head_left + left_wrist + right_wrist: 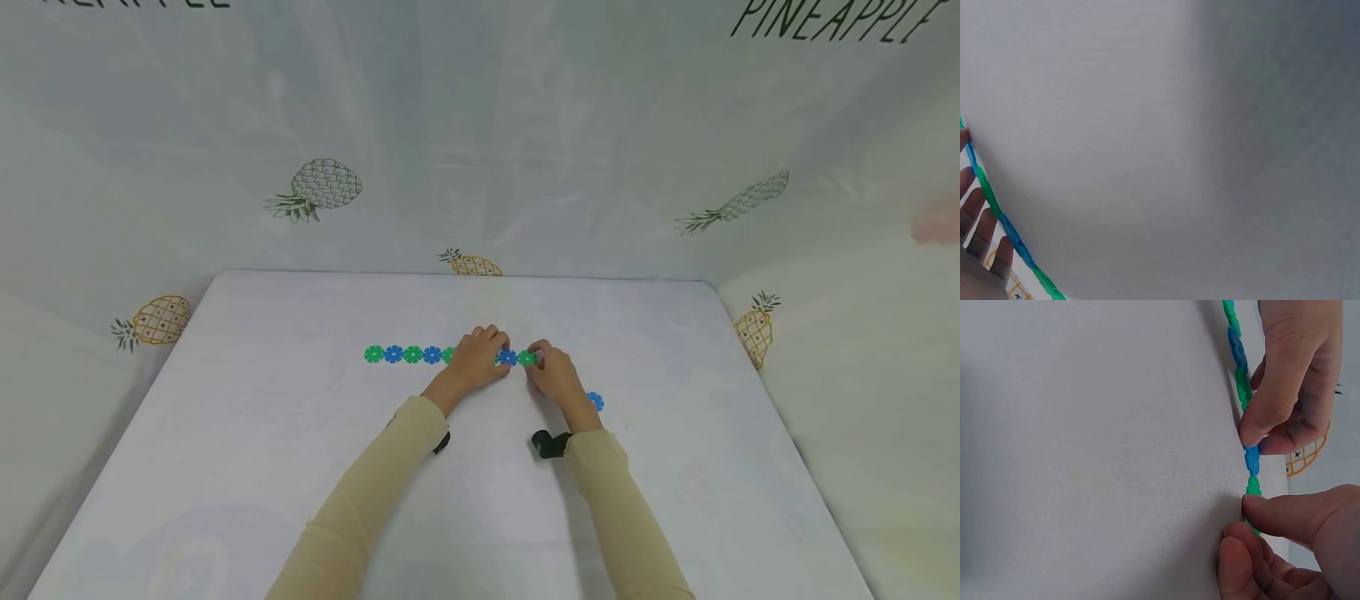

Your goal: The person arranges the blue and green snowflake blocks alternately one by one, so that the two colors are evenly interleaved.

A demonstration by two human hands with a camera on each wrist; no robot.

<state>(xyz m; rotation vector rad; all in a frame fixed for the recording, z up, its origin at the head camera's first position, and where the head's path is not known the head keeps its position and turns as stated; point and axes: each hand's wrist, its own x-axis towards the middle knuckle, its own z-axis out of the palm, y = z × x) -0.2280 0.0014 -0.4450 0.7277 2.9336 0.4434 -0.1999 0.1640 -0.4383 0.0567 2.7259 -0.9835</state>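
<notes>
A straight row of alternating green and blue notched plastic discs, joined edge to edge, runs left to right across the white table. My left hand covers part of the row. In the right wrist view, its thumb and fingers pinch the row at a blue disc near the right end. Beyond that comes a green end disc, which my right hand pinches between thumb and fingers. The green and blue discs meet at their edges. In the left wrist view, the left fingers lie along the row.
A loose blue disc lies on the table, partly behind the right wrist. Black wrist straps show at the sleeve cuffs. A pale curtain printed with pineapples surrounds the table's back and sides.
</notes>
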